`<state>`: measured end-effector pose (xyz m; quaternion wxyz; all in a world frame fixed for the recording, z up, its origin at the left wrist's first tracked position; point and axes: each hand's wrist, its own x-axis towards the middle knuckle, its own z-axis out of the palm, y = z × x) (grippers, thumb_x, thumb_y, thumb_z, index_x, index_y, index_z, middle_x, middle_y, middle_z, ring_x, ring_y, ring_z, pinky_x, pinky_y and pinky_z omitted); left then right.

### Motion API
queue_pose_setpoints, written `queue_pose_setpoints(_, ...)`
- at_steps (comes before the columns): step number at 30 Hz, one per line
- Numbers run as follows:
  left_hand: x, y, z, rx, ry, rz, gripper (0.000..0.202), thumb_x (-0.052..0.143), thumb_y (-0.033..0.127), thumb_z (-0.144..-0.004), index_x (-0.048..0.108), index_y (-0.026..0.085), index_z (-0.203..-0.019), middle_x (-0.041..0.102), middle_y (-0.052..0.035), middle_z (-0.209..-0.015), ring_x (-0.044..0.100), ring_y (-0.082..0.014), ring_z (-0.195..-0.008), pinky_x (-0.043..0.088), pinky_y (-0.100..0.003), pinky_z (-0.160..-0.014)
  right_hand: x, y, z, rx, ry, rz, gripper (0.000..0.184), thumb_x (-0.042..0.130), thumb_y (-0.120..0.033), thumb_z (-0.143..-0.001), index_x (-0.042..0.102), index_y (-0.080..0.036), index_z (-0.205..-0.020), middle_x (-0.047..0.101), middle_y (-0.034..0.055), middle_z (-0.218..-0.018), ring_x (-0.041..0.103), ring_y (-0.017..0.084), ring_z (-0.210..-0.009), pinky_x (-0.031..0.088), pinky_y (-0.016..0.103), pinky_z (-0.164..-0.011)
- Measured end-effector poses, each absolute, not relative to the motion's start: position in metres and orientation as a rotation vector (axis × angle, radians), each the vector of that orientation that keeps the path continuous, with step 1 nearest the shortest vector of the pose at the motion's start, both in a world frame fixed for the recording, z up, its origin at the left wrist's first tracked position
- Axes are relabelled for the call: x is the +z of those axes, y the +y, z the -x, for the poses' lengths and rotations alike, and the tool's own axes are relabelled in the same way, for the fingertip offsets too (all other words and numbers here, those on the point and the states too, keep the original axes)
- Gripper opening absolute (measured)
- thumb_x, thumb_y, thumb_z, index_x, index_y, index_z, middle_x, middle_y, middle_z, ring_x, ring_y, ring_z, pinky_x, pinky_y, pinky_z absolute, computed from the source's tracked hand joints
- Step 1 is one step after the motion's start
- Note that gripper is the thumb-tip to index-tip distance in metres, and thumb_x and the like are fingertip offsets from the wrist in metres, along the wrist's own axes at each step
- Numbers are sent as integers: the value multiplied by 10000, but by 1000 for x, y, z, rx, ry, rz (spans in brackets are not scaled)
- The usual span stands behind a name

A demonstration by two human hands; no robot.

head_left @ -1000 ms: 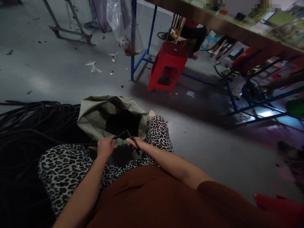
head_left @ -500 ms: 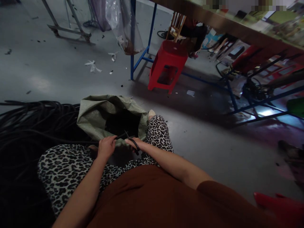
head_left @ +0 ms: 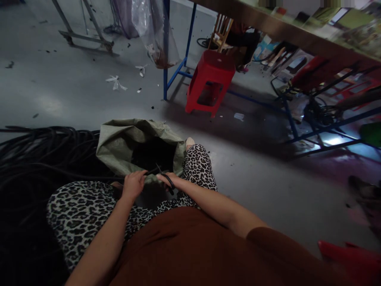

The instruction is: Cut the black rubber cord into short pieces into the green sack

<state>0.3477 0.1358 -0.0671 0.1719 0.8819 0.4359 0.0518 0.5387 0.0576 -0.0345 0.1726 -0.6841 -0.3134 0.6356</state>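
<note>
Between my knees stands a grey-green woven sack (head_left: 114, 149) with its mouth open and a dark inside. At its near rim my left hand (head_left: 134, 183) is closed on a black rubber strip (head_left: 152, 171), whose end points right over the opening. My right hand (head_left: 168, 179) is closed around a pair of scissors (head_left: 168, 180) with black handles. The scissors' blades point up and away, close to the strip; whether they touch it I cannot tell. A large heap of long black strips (head_left: 59, 147) lies on the floor at my left.
A red plastic stool (head_left: 218, 63) stands beyond the sack by a blue-legged table (head_left: 268, 24). A clear plastic bag (head_left: 154, 31) hangs at the table's corner. White scraps (head_left: 116, 82) lie on the floor. A person's leg (head_left: 247, 47) shows beneath the table.
</note>
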Motion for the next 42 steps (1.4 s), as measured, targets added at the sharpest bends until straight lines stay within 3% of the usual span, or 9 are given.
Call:
queue_pose_setpoints(15, -65, 132, -355, 89, 1228, -2498, 358, 419, 262, -870, 646, 169, -1130, 701, -91, -1067, 633, -245, -978, 452, -370, -859, -48, 58, -538, 1704, -994, 2061, 372, 515, -438, -900, 543, -140, -680, 466, -36, -447, 474, 95, -307, 390, 173, -340)
queue_pose_setpoints(31, -70, 134, -353, 67, 1293, -2453, 376, 407, 276, -869, 642, 155, -1136, 697, -103, -1058, 633, -250, -984, 452, -370, -890, -44, 56, -541, 1661, -959, 2144, 349, 558, -434, -880, 577, -129, -710, 469, -24, -469, 476, 101, -360, 396, 184, -375)
queue_pose_setpoints(36, -71, 134, -352, 136, 1340, -2426, 376, 405, 276, -868, 634, 151, -1139, 691, -102, -1085, 625, -234, -1007, 444, -354, -918, -40, 56, -541, 1690, -879, 2095, 397, 537, -512, -883, 597, -122, -842, 499, -28, -502, 479, 101, -350, 389, 182, -356)
queue_pose_setpoints(42, -69, 135, -353, 183, 1427, -2416, 408, 380, 311, -885, 609, 144, -1179, 680, -117, -1115, 619, -252, -1014, 445, -383, -903, -38, 54, -540, 1799, -1004, 1952, 420, 475, -498, -925, 601, -98, -951, 539, -2, -533, 521, 113, -380, 405, 180, -380)
